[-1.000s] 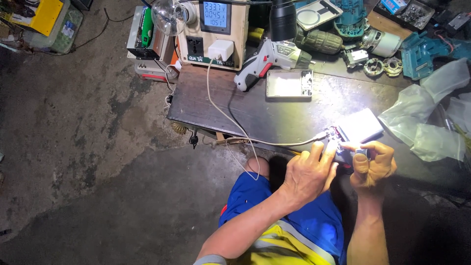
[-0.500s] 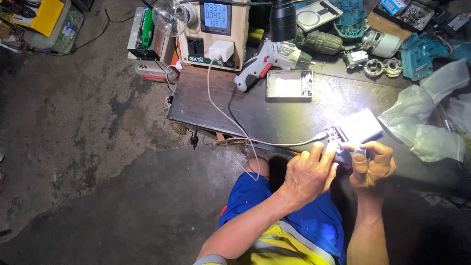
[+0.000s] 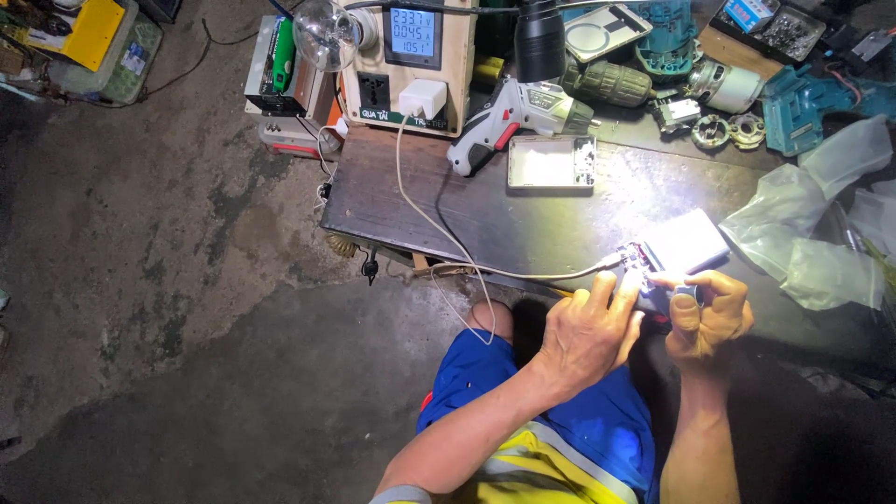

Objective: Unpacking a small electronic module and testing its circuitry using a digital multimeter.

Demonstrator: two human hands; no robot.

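Small device (image 3: 653,297) between both hands' fingers (image 3: 611,294)

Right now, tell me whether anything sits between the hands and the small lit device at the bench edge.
Nothing visible does. The left hand and right hand both already grip the small lit device, and its white cable trails off leftward.

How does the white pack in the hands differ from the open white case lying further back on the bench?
The pack is closed, tilted, cabled, and touched by both the left hand and right hand. The case lies flat, open, empty-looking, untouched, with no cable. Both are white and rectangular, on the same bench.
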